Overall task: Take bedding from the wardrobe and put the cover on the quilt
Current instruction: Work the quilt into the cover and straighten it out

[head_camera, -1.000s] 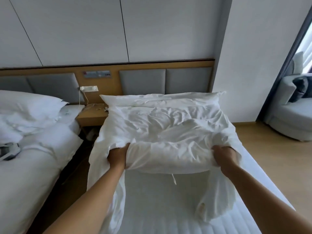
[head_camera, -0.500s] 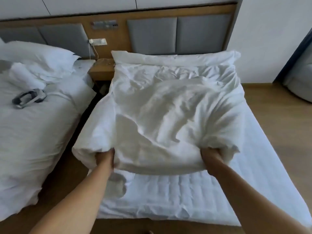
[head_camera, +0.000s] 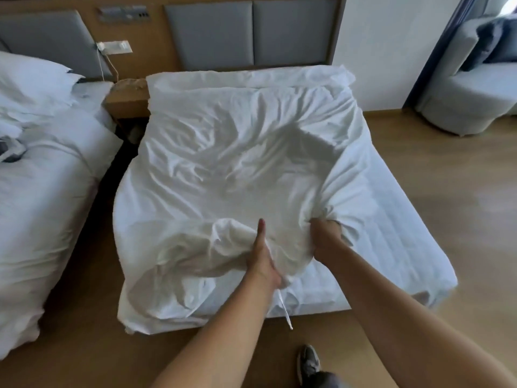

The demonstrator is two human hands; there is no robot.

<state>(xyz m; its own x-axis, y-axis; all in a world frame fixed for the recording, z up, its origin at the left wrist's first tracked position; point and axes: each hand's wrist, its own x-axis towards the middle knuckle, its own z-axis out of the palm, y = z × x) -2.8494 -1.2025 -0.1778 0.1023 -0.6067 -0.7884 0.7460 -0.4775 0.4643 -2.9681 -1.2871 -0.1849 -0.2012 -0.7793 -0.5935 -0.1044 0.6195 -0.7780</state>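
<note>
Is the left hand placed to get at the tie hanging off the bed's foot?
Probably yes: the tie hangs free just under the left hand, nothing between them, though that hand would first have to release the quilt.

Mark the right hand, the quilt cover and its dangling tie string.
right hand (head_camera: 326, 233), head view, back of the hand
quilt cover (head_camera: 223, 152), head view, wrinkled middle
tie string (head_camera: 284, 309), head view, mid-length

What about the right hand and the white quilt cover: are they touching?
Touching. The head view shows the right hand gripping a bunched fold of the quilt cover, fingers buried in the cloth.
</note>
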